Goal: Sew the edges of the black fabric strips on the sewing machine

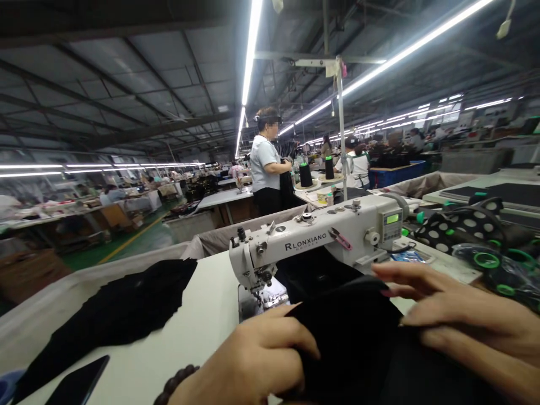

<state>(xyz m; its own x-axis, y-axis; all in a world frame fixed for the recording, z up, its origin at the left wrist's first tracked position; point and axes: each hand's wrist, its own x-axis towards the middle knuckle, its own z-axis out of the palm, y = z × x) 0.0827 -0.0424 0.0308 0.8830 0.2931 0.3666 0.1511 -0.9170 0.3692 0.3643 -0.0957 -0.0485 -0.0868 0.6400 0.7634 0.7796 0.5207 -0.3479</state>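
Note:
A piece of black fabric [350, 337] spreads between my two hands in front of the white sewing machine [307, 236]. My left hand [257, 354], with a dark bead bracelet at the wrist, grips its left edge, fingers curled over the cloth. On the other side my right hand [455, 309] pinches the right edge between thumb and fingers. More black cloth [316, 273] lies under the machine's arm, behind the held piece. The needle area [265, 292] is lit, just beyond my left hand. Where the held fabric ends at the bottom is cut off by the frame.
On the left of the white table [206, 309] lie a black cloth pile [130, 304] and a dark phone [80, 382]. Thread snips [341, 239] rest against the machine. Thread cones [485, 260] crowd the right. A co-worker [265, 160] stands beyond the machine.

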